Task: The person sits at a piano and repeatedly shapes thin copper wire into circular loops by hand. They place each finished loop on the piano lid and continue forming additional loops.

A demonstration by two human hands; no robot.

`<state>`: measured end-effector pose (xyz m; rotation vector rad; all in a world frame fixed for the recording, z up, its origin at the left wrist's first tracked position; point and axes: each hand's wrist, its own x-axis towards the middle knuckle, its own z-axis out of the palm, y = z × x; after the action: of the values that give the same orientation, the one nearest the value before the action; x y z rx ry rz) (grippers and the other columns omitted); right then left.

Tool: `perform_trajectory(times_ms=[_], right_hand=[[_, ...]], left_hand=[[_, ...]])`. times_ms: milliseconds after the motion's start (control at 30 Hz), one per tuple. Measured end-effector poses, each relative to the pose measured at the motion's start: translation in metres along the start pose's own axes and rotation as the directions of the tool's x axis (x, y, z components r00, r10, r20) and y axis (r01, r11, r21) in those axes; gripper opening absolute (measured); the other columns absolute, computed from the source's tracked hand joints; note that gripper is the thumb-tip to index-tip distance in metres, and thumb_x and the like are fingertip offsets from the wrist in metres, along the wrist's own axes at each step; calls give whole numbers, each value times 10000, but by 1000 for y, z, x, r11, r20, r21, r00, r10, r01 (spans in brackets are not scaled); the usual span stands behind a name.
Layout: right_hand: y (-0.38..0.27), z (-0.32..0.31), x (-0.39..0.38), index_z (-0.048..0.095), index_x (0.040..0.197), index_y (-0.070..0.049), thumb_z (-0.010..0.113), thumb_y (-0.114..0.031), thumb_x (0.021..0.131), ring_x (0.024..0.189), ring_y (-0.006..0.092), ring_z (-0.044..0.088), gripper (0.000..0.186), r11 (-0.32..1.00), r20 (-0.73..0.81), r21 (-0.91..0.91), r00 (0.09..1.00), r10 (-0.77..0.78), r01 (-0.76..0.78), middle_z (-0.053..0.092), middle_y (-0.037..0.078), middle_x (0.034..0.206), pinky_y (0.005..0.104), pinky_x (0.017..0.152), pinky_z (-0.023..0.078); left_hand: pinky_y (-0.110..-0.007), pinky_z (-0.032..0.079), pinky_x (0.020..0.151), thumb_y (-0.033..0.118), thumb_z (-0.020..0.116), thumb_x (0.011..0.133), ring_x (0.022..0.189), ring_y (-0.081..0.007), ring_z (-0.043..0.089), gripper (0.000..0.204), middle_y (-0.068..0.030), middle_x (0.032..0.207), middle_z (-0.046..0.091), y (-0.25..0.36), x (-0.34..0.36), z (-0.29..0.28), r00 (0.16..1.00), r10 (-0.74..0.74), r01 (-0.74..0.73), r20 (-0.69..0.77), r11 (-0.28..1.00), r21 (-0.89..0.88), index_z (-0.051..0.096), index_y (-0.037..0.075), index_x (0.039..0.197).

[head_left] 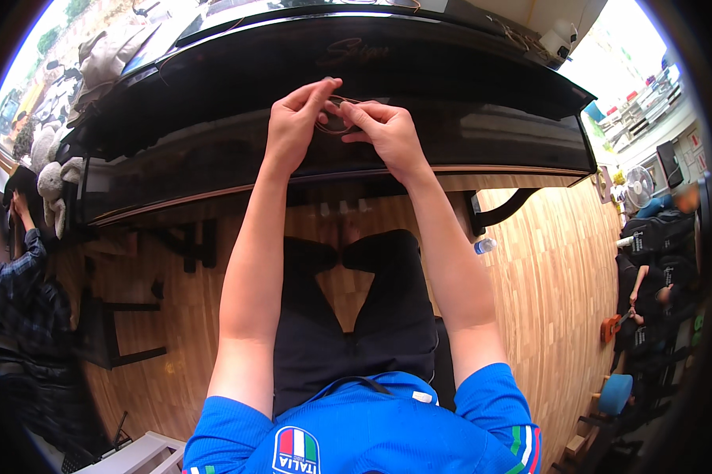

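Both hands are raised in front of a black piano (482, 134) and come close together over its closed front. A thin, coppery coil of wire or string (330, 131) runs in a loop between them; its exact kind is too small to make out. My left hand (294, 125) is closed in a pinch at the coil's left side, thumb and forefinger pointing up. On the other side my right hand (387, 136) pinches the coil between thumb and fingertips. Part of the loop is hidden behind the fingers.
Plush toys (52, 178) sit at the piano's left end, near a person in a plaid sleeve (26, 265). A bottle (485, 246) lies on the wooden floor right of my legs. At far right are a fan (638, 186), people, a ukulele (611, 328) and a blue stool (615, 393).
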<state>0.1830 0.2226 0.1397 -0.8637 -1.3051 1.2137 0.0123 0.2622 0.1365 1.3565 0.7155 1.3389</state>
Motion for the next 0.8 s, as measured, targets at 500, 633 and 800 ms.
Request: perform_trajectory(times_ms=[500,633,800], right_hand=[[3,-3,-5,714,1102,10,673,-227,977,782,118,658,271,998,-116,49,993,-36,42,699,69,953,247,583,553],[9,-6,-4,650,1069,-10,623,-239,1009,741,125,661,238,976,-182,202,982,-50,87,669,62,869,262,590,563],[10,-8,-4,609,1048,-38,519,-234,1060,739,124,643,215,962,-177,254,983,-56,101,638,48,841,275,599,526]], left_hand=[[-333,556,983,81,649,971,1087,-228,683,292,-156,1171,690,-4,1,-2,999,35,-34,3,987,-157,643,-38,1238],[-335,563,977,74,651,968,1096,-228,681,283,-156,1171,690,-3,0,0,999,30,-34,-24,986,-163,647,-38,1228],[-336,565,979,69,649,969,1103,-233,678,278,-158,1173,687,-3,0,-2,1000,29,-30,-5,985,-168,645,-41,1224]])
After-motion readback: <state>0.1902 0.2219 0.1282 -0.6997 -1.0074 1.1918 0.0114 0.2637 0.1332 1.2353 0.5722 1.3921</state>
